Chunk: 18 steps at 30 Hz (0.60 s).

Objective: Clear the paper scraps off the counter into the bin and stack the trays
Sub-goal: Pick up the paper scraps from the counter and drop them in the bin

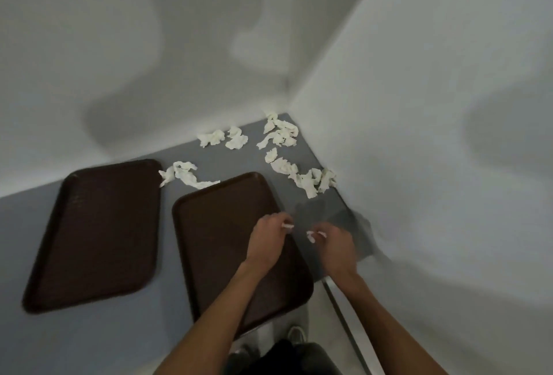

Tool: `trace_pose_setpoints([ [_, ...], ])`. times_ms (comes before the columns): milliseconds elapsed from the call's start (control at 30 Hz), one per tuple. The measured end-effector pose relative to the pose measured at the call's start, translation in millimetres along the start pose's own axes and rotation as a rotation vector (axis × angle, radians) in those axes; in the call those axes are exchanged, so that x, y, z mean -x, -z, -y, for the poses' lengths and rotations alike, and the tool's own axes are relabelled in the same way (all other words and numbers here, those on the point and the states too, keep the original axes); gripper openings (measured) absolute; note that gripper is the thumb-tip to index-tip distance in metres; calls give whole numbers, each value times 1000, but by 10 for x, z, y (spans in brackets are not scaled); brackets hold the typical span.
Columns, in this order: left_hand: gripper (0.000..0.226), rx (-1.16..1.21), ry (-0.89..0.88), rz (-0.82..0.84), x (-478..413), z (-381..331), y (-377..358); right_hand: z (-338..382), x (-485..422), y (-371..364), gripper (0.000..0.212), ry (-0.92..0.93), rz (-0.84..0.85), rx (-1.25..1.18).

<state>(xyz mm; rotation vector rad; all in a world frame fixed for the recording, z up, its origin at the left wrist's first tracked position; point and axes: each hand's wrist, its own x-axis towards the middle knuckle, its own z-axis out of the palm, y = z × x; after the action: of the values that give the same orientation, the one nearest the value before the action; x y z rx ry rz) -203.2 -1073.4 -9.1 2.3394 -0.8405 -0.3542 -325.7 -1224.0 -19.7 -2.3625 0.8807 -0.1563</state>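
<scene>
Brown trays: two [92, 234] [215, 243]. Left hand [267, 237], right hand [335, 243]: fingers each pinching one paper scrap [288, 226] [311, 236].

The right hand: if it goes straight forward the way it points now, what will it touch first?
Probably the crumpled white paper scraps by the right wall. The right hand, closed on a small white scrap, points up the grey counter towards them, and nothing else shows in between. Height above the counter is unclear, so it might pass over them.

Two bare forearms with no sleeves, watch or jewellery reach in from six o'clock, ending in the left hand [267, 235] and the right hand [335, 244]. Beneath them at six o'clock are dark trousers [287, 358] and pale, blurred shoes [296, 335].
</scene>
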Motion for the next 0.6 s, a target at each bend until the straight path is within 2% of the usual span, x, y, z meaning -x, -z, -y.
trace_pose_setpoints([
  [200, 17, 256, 224, -438, 1215, 428, 1063, 1246, 534, 68, 9, 288, -3, -194],
  [300, 14, 380, 395, -602, 2012, 770, 1536, 1935, 996, -165, 13, 437, 41, -320],
  [400, 14, 400, 524, -797, 2905, 1145, 1977, 2639, 1603, -549, 15, 541, 81, -415],
  [500, 13, 419, 574, -925, 3856, 1535, 2408, 3310, 2346, -1008, 22, 594, 167, -500],
  [600, 13, 402, 607, -1028, 4829, 1871, 2787, 3879, 3140, -1509, 21, 632, 342, -546],
])
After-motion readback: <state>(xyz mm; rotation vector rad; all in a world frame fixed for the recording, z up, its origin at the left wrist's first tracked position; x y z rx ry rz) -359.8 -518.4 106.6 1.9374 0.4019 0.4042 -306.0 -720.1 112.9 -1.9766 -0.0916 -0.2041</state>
